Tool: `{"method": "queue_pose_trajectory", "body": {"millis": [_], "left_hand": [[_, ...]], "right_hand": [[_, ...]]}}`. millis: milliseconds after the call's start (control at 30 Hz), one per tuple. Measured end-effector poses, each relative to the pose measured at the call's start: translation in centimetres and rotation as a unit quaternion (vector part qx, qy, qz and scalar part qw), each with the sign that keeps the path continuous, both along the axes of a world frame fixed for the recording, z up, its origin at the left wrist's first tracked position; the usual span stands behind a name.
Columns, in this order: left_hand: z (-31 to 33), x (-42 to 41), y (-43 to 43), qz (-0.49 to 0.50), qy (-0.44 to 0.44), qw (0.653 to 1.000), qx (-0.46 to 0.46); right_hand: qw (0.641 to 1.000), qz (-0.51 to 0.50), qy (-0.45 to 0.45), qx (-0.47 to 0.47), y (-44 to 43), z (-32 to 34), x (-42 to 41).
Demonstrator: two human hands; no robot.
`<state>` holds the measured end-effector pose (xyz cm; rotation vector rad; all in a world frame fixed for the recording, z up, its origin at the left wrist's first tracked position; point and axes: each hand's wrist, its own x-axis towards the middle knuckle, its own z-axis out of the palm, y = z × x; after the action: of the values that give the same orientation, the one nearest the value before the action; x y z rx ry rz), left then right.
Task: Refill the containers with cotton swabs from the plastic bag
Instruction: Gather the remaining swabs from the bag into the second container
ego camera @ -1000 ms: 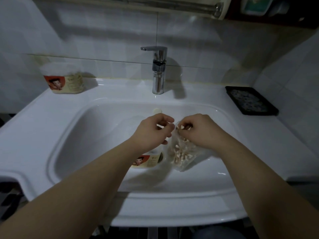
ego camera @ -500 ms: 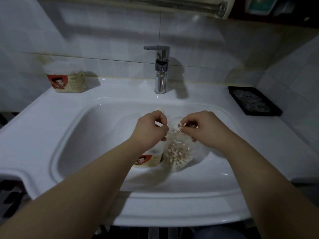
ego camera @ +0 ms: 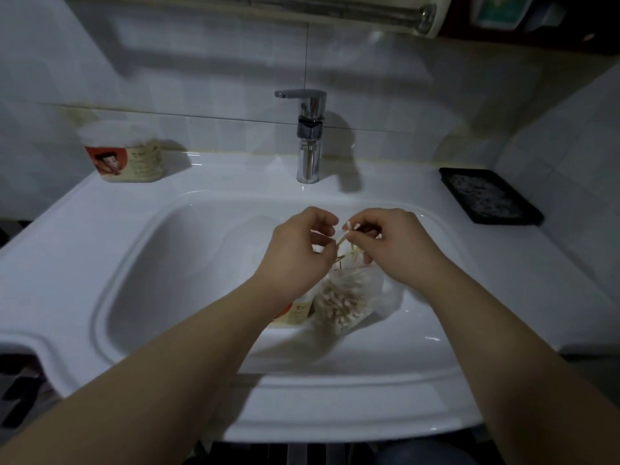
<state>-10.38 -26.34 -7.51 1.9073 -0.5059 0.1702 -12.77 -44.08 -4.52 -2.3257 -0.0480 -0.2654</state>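
Setting: dim bathroom, white-tiled wall (ego camera: 201, 78), white ceramic sink (ego camera: 100, 223). The chrome faucet (ego camera: 310, 135) stands at the middle of the back rim. A metal rail (ego camera: 302, 6) runs along the wall above the faucet.

Left of the faucet, on the ledge against the wall: an upright container (ego camera: 124, 156) with a red label. Right of the faucet, on the ledge: a black tray (ego camera: 489, 196).

In front of the faucet, over the basin: left hand (ego camera: 302, 253) and right hand (ego camera: 392, 243), fingertips meeting, both pinching a few cotton swabs (ego camera: 349, 226). The sticks slant, white tips up toward the faucet, lower ends toward the bag mouth.

The plastic bag (ego camera: 345, 297) sits directly below the hands. Its mouth is up and its long axis runs from the hands toward the near rim; it is packed with swabs.

A second container (ego camera: 295, 313) is just left of the bag, mostly hidden by the left wrist. Cannot tell whether it is open.
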Motion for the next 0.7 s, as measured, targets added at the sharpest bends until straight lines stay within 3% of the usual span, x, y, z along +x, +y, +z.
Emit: {"method": "queue_pose_trajectory", "body": {"millis": [333, 600, 700], "left_hand": [[-1.0, 0.4, 0.1, -0.041, -0.023, 0.995, 0.093], [-0.7, 1.0, 0.3, -0.066, -0.054, 0.978, 0.192], [-0.5, 1.1, 0.6, -0.054, -0.002, 0.985, 0.165]], "right_hand": [[1.000, -0.022, 0.016, 0.016, 0.2, 0.1, -0.1], [0.993, -0.069, 0.032, 0.087, 0.0, -0.1, 0.4], [0.990, -0.084, 0.028, 0.113, -0.7, -0.2, 0.7]]}}
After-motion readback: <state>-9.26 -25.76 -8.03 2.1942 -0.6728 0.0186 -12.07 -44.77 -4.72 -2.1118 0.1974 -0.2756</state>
